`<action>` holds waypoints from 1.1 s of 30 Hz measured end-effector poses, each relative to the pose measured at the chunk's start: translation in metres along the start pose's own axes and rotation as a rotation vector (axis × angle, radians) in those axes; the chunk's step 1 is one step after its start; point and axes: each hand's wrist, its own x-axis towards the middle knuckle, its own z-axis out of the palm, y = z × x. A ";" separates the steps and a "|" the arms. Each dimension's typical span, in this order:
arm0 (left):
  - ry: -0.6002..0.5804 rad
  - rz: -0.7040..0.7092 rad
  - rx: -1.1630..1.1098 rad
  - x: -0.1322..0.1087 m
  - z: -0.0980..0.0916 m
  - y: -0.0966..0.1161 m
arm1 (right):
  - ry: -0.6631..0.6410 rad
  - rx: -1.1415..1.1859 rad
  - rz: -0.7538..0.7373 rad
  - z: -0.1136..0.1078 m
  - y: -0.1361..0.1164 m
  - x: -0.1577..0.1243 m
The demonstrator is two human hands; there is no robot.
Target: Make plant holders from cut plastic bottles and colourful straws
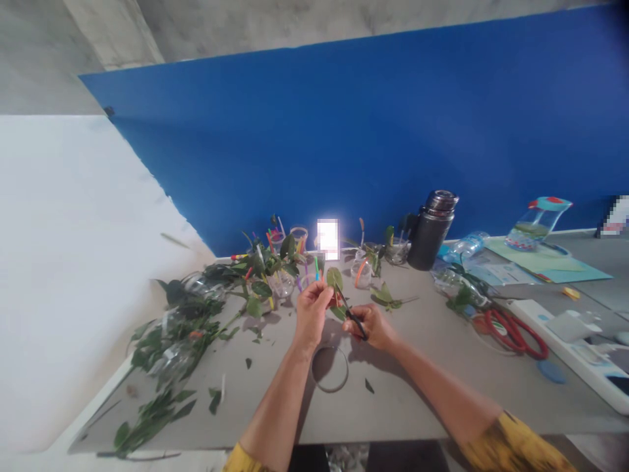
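My left hand (310,309) is closed in a pinch on a green leaf cutting (335,280), held upright above the grey table (422,387). My right hand (371,325) is wrapped round the black handles of small scissors (350,311), whose blades point up at the leaf's stem beside my left fingers. Just below both hands a clear empty glass (330,368) stands on the table.
Leafy branches (177,334) and clear cups with coloured straws (282,259) lie to the left and behind. A dark flask (432,229), plastic bottles (464,248), a jug (535,226), red-handled shears (515,331) and a white power strip (570,341) sit at the right. A blue board (368,144) backs the table.
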 end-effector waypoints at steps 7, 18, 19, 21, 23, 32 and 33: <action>0.000 -0.001 0.010 0.001 -0.001 0.000 | 0.018 0.011 0.039 0.002 -0.005 0.000; 0.028 0.007 -0.010 0.003 -0.003 -0.005 | -0.041 0.005 -0.022 0.001 0.002 -0.002; 0.033 0.007 -0.023 0.004 -0.004 -0.007 | -0.054 0.021 -0.027 0.001 0.002 -0.002; 0.040 0.004 -0.045 0.003 -0.003 -0.010 | -0.076 0.036 -0.037 0.002 0.002 -0.002; 0.042 -0.001 -0.043 0.002 -0.002 -0.014 | -0.075 0.036 -0.052 0.003 0.003 -0.002; 0.054 0.011 -0.023 -0.007 0.008 -0.019 | 0.018 0.005 -0.054 0.007 -0.001 0.000; 0.055 0.009 -0.023 -0.007 0.008 -0.019 | 0.023 0.007 -0.049 0.007 -0.003 0.000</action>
